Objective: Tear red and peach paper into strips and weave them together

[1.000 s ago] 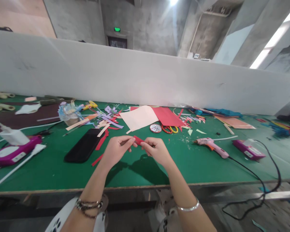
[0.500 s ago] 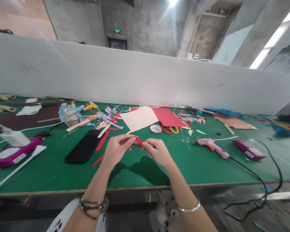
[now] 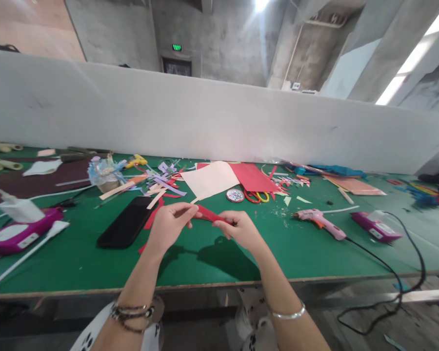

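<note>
A narrow red paper strip (image 3: 206, 214) is stretched between my two hands, a little above the green table (image 3: 296, 248). My left hand (image 3: 170, 223) pinches its left end with thumb and fingers closed. My right hand (image 3: 237, 228) pinches its right end, fingers curled. Both hands hover over the table's near middle, right of a black phone (image 3: 126, 220) lying flat. More red strips (image 3: 151, 216) lie on the table beside the phone.
Cream paper (image 3: 210, 179) and red paper (image 3: 251, 176) lie behind my hands, with scissors (image 3: 256, 196) and a small round tin (image 3: 235, 195). A pink glue gun (image 3: 320, 222) with a black cord lies right. Purple boxes (image 3: 10, 233) and paper scraps (image 3: 161, 183) sit left; a white partition (image 3: 205, 117) backs the table.
My hands have drawn apart, and the red strip between them now shows longer than before. The left hand shifted slightly left and the right hand slightly lower.
</note>
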Action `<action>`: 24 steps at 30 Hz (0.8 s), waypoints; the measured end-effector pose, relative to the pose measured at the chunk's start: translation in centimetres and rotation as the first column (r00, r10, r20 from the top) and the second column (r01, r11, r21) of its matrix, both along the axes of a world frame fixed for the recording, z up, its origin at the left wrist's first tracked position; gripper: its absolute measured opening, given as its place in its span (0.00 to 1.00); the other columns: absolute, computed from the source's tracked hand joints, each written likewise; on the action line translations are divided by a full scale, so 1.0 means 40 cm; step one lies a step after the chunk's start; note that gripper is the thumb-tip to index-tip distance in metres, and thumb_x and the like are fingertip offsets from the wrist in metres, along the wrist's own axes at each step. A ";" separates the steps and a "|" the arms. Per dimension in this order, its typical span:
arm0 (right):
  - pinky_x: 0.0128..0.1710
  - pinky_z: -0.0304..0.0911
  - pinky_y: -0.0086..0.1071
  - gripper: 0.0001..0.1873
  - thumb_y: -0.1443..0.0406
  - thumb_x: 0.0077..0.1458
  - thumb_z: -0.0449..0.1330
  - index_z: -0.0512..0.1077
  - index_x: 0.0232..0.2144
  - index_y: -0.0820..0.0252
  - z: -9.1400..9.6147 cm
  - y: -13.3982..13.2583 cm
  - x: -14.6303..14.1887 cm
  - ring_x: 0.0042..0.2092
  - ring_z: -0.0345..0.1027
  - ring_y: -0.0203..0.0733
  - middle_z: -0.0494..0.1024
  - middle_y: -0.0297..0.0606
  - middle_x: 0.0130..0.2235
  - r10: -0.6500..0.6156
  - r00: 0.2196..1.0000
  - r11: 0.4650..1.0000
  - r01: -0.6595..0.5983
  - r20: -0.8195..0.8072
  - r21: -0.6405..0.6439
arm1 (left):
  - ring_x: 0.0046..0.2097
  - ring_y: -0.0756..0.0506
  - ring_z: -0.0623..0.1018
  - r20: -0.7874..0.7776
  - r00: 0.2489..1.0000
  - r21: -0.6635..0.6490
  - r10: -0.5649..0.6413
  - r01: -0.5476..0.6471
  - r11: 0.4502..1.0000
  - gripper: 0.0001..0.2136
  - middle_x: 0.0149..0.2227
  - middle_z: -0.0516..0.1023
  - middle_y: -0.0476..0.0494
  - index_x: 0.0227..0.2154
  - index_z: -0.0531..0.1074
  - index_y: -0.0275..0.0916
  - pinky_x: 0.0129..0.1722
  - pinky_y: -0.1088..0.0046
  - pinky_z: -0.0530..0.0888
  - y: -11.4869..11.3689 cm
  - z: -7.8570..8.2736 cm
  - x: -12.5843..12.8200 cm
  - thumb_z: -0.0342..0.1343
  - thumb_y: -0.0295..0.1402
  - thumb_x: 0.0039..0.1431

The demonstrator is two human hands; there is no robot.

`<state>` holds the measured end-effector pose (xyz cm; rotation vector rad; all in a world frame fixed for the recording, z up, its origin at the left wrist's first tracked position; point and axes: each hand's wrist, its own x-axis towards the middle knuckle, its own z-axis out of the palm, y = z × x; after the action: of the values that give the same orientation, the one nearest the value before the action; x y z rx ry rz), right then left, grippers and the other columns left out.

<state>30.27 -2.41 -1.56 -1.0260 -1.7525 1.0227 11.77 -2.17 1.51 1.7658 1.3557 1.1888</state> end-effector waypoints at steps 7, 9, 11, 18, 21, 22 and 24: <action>0.15 0.47 0.23 0.13 0.58 0.50 0.56 0.71 0.26 0.62 -0.006 0.009 0.033 0.15 0.51 0.27 0.63 0.26 0.14 0.010 1.000 0.996 -0.011 -0.004 -0.085 | 0.19 0.53 0.69 0.061 0.993 -0.023 0.103 -0.102 0.995 0.13 0.21 0.77 0.48 0.26 0.76 0.37 0.17 0.80 0.65 0.004 0.002 -0.018 0.55 0.42 0.49; 0.14 0.48 0.22 0.12 0.58 0.50 0.56 0.70 0.25 0.62 -0.008 0.013 0.046 0.14 0.52 0.27 0.65 0.26 0.14 0.007 1.000 0.994 -0.010 -0.030 -0.107 | 0.19 0.53 0.69 0.087 0.986 -0.014 0.140 -0.140 0.990 0.12 0.22 0.78 0.49 0.26 0.76 0.37 0.19 0.80 0.66 0.005 0.003 -0.024 0.55 0.41 0.48; 0.15 0.51 0.22 0.11 0.58 0.49 0.57 0.69 0.24 0.61 -0.008 0.016 0.057 0.15 0.55 0.27 0.68 0.27 0.15 0.002 0.996 0.993 -0.012 -0.085 -0.118 | 0.19 0.53 0.70 0.106 0.979 0.006 0.173 -0.174 0.985 0.12 0.22 0.78 0.49 0.26 0.76 0.37 0.20 0.80 0.67 0.007 0.004 -0.031 0.56 0.41 0.48; 0.23 0.61 0.26 0.10 0.60 0.47 0.59 0.68 0.25 0.61 -0.005 0.024 0.075 0.20 0.66 0.31 0.75 0.31 0.21 -0.069 0.964 0.995 0.047 -0.256 -0.090 | 0.22 0.52 0.72 0.113 0.958 0.064 0.264 -0.273 0.960 0.11 0.21 0.77 0.50 0.25 0.75 0.38 0.24 0.79 0.68 0.021 -0.004 -0.055 0.55 0.40 0.49; 0.28 0.64 0.28 0.10 0.60 0.48 0.59 0.69 0.26 0.62 -0.008 0.029 0.076 0.24 0.70 0.33 0.77 0.34 0.24 -0.103 0.950 0.992 0.076 -0.295 -0.102 | 0.23 0.51 0.74 0.140 0.948 0.078 0.285 -0.298 0.952 0.11 0.22 0.77 0.49 0.26 0.75 0.38 0.25 0.79 0.69 0.024 -0.008 -0.058 0.55 0.41 0.49; 0.29 0.64 0.28 0.10 0.59 0.48 0.59 0.69 0.26 0.62 -0.010 0.031 0.076 0.24 0.71 0.34 0.77 0.34 0.25 -0.114 0.945 0.991 0.086 -0.305 -0.106 | 0.24 0.50 0.74 0.155 0.945 0.081 0.287 -0.302 0.950 0.11 0.23 0.77 0.49 0.26 0.75 0.38 0.25 0.79 0.69 0.025 -0.010 -0.058 0.55 0.41 0.49; 0.30 0.64 0.29 0.11 0.59 0.49 0.59 0.69 0.25 0.62 -0.013 0.035 0.075 0.24 0.71 0.34 0.78 0.35 0.25 -0.138 0.939 0.988 0.107 -0.315 -0.112 | 0.25 0.50 0.75 0.184 0.940 0.089 0.287 -0.307 0.948 0.11 0.23 0.78 0.49 0.26 0.75 0.38 0.25 0.78 0.70 0.026 -0.012 -0.057 0.56 0.41 0.48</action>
<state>33.26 -1.02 -2.07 -0.9521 -1.3697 1.1312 9.47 -1.12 1.05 1.5304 1.5138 1.5726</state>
